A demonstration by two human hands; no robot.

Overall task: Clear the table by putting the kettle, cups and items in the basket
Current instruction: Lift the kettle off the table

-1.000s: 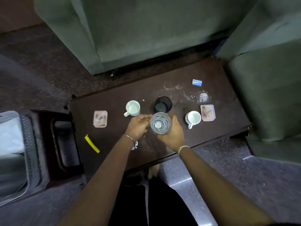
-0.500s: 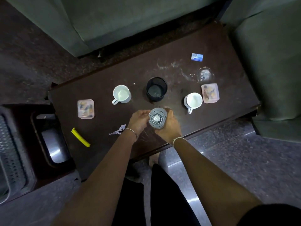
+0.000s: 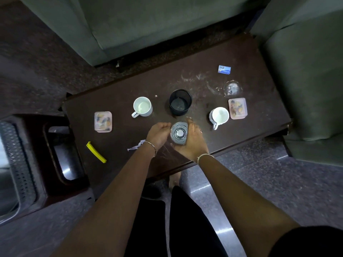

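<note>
Dark wood table (image 3: 250, 58): largest surface; dusted with white smears near the far right; nearly everything remains uncleared.
Basket (image 3: 20, 164): grey, perforated wall seen at the left edge, off the table's left end; contents cannot be told. Placement is judged to suit a leftward carry.
Kettle (image 3: 179, 133): clear glass vessel, taken to be the kettle, viewed from above near the table's front edge; whether it is lifted or resting cannot be told.
Right hand (image 3: 193, 143): wrapped around the kettle's right side, holding it.
Left hand (image 3: 159, 134): curled against the kettle's left side, apparently steadying it; two hands are judged sensible for smooth glass.
Black cup (image 3: 180, 102): just behind the kettle.
White cups: one left (image 3: 142, 107), one right (image 3: 220, 115), both upright.
Coasters: one far left (image 3: 103, 121), one touching or just beside the right cup (image 3: 238, 108).
Yellow clip (image 3: 96, 152): front left.
Blue packet (image 3: 224, 69): far right.
</note>
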